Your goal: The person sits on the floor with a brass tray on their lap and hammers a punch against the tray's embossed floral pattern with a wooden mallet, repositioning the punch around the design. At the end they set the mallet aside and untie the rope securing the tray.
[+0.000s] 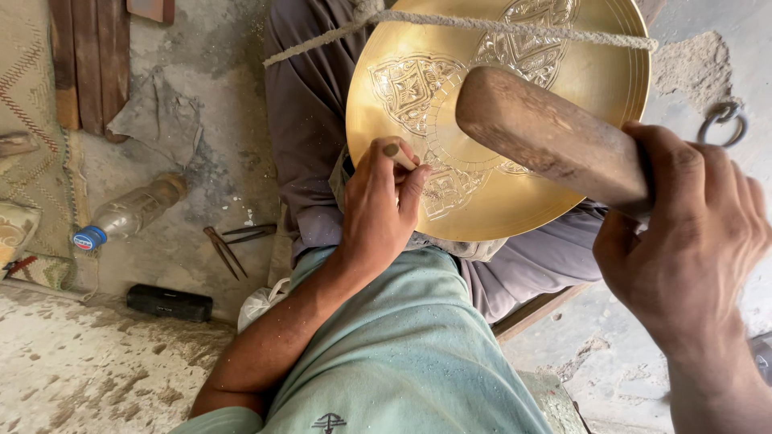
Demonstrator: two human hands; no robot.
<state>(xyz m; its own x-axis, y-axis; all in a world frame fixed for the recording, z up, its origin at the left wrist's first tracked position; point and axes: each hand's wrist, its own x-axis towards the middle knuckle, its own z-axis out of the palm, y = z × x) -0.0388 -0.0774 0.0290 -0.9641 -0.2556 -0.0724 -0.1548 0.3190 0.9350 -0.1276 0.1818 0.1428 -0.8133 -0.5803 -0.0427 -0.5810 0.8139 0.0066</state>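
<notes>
**A:** What does the right hand [696,241] hold, and which way does it point?

**B:** A wooden mallet [551,137]. The fingers are closed around its narrow end at the right of the view. Its long axis runs from that grip up and to the left, and the thick rounded head ends over the middle of the brass plate [498,120]. Whether the head touches the plate cannot be told.

**A:** And the left hand [382,205]?

**B:** Its fingers are closed around a small chisel [396,153]. Only the blunt top end shows above the thumb; the shaft and tip are hidden inside the fist. The hand rests against the lower left part of the plate, beside an engraved panel.

**A:** Where is the plate?

**B:** It lies on the person's lap, face up and tilted towards the camera, its engraved patterns visible. A rope [515,28] crosses its upper part from left to right. The top of the plate is cut off by the frame edge, and the mallet covers part of the centre.

**A:** What else can be made out?

**B:** On the floor [104,370] at the left lie a plastic bottle [129,213] with a blue cap, on its side, a pair of thin metal tools [233,241], and a dark oblong block [169,303]. A metal ring [724,120] lies at the right, partly behind the right hand. The person's own green shirt [402,354] fills the lower centre and hides the seat.
</notes>
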